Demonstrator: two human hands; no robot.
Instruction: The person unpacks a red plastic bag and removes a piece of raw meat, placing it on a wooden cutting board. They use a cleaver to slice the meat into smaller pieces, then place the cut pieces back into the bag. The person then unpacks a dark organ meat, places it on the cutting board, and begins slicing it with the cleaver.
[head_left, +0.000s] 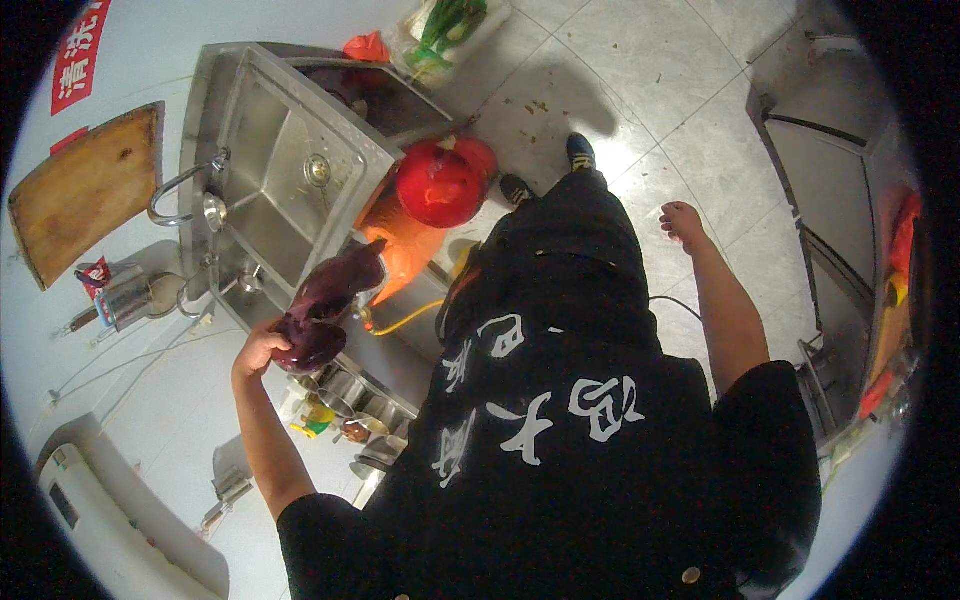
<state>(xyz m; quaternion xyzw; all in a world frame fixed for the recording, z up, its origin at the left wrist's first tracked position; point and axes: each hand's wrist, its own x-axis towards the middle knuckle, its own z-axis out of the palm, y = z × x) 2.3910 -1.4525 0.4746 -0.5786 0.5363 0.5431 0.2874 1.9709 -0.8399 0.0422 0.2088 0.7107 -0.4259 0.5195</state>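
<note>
My left hand (260, 349) grips one end of a large, dark red, glossy piece of what looks like raw liver (341, 281). The piece stretches away from the hand, over the near edge of the stainless steel sink (259, 191). Part of it hides an orange plastic bag or liner (409, 244). A red plastic basin (439, 187) stands just beyond, beside the sink, with something reddish in it. My right hand (681, 223) hangs over the tiled floor on the other side, its fingers loosely bent and holding nothing.
Curved faucets (176, 202) rise at the sink's wall side, near a leaning wooden board (90, 191). Pots and containers (341, 394) crowd the counter near my left forearm. A yellow hose (405, 319) runs below. Leafy greens (454, 26) lie past the sink; metal cabinets (817, 165) stand at right.
</note>
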